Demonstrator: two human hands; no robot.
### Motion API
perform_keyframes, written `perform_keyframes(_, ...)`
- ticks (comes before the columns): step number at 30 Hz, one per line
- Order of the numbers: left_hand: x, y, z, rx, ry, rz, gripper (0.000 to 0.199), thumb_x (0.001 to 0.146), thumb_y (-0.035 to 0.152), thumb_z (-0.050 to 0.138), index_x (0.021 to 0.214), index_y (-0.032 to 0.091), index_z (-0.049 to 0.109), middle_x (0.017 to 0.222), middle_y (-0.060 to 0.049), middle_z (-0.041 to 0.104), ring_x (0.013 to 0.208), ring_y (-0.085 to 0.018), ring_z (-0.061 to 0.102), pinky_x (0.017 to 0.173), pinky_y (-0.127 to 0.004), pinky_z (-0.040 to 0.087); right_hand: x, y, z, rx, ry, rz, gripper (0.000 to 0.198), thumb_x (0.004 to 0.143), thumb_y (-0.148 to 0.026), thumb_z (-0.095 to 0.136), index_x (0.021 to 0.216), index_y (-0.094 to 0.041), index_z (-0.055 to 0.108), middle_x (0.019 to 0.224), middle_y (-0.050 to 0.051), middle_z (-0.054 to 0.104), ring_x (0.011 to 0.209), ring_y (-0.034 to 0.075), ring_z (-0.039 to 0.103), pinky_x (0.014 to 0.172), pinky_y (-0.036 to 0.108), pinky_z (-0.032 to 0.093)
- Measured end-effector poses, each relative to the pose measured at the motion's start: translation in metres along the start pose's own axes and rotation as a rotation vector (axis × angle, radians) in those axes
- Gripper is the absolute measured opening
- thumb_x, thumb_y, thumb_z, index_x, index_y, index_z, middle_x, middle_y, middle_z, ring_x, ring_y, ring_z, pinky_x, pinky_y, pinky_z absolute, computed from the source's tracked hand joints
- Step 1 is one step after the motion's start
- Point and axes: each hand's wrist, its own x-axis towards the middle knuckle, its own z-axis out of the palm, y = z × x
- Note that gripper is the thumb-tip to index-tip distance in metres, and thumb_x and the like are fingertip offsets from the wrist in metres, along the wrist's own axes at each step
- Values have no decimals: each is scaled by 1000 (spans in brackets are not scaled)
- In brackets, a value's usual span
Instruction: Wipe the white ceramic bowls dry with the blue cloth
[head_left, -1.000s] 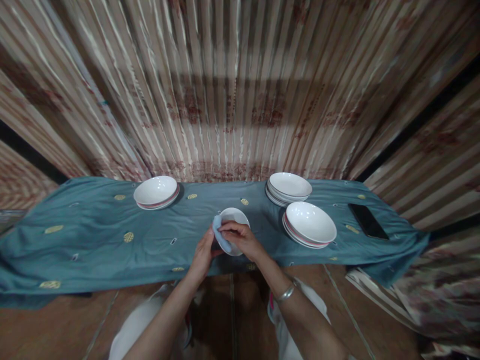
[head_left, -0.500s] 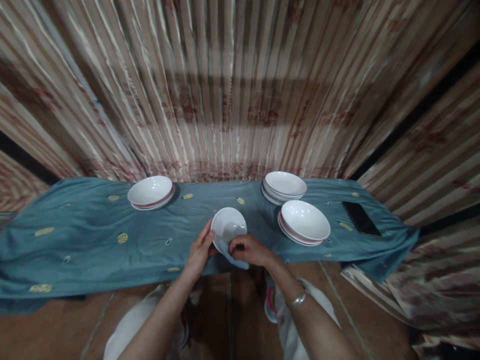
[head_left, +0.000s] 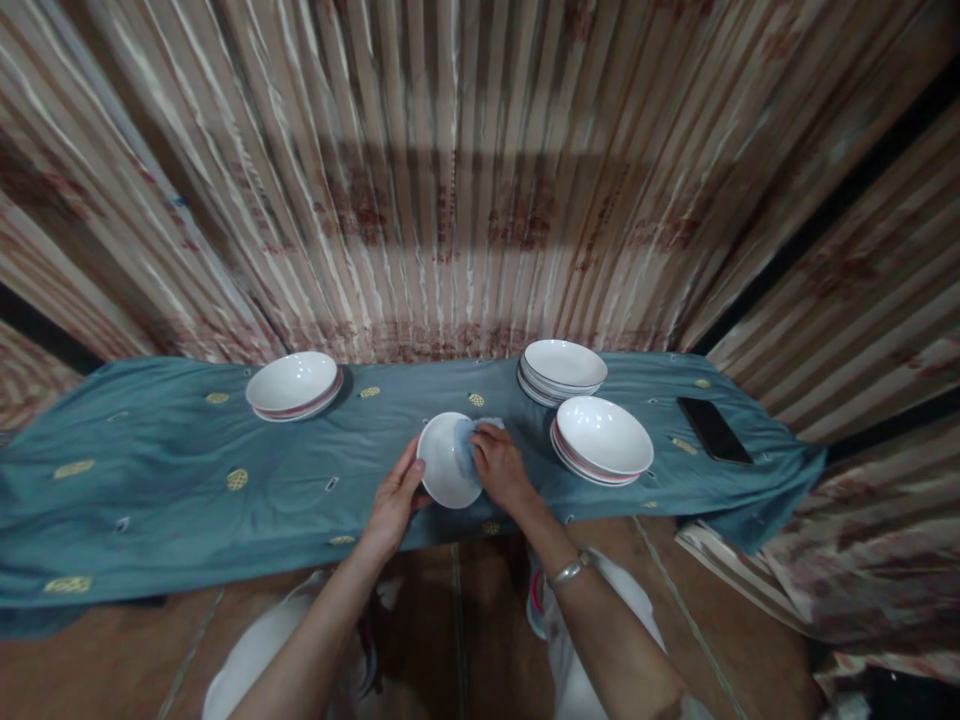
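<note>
A small white bowl [head_left: 442, 465] is tilted toward me above the front half of the table. My left hand [head_left: 396, 497] grips it by its left side, thumb on the rim and the other fingers behind. Bunched in my right hand [head_left: 501, 465] is a light blue cloth [head_left: 466, 450], pressed against the right inner wall of the bowl. Part of the cloth sticks out past the rim, and the fingertips of my right hand are partly hidden in it.
On the blue patterned tablecloth [head_left: 292, 490], stacked white dishes [head_left: 294, 385] stand at the left. Two more stacks, one of plates [head_left: 564, 365] and one of red-edged dishes [head_left: 604, 437], stand at the right. A black phone [head_left: 712, 430] lies beyond them. A striped curtain [head_left: 450, 200] hangs behind.
My right hand has moved the cloth from the bowl's lower front edge up to its right inner side. My left hand keeps its hold on the bowl. The view has shifted slightly.
</note>
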Motion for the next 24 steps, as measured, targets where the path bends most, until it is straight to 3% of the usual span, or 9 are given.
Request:
perform_keyframes(4,0,0,0,-27,-3,1,73,66,54,73,132,27,56,142,-6,52,122,-32,53,77,-34,58,6,-12,9,174,31,-58,32,86,-13,43,112,-16,62,126,13,56,121,22,50,107,38,38)
perform_keyframes(9,0,-2,-1,-48,-5,2,70,67,55,73,130,29,57,141,-5,52,124,-31,52,80,-35,57,5,-31,21,501,-92,-49,33,84,-17,48,114,-17,61,135,13,51,127,21,47,108,36,37)
perform_keyframes(14,2,-5,-3,-83,-18,5,66,69,52,72,130,30,58,143,-5,51,125,-31,51,79,-33,58,2,-35,22,755,-281,39,23,79,-25,59,100,-19,65,113,7,64,106,19,60,94,31,46)
perform_keyframes(19,1,-5,-2,-98,22,-21,66,67,51,74,128,28,60,138,-7,55,122,-31,54,78,-35,58,-2,-27,9,716,-493,58,14,75,-19,62,88,-19,68,86,-1,68,82,15,62,77,26,48)
perform_keyframes(24,0,-4,-2,-76,2,-9,64,70,51,71,129,28,59,142,-6,51,120,-31,54,76,-34,58,-9,-22,-9,371,-526,-36,21,72,-6,58,85,-19,69,87,2,70,82,16,63,78,27,46)
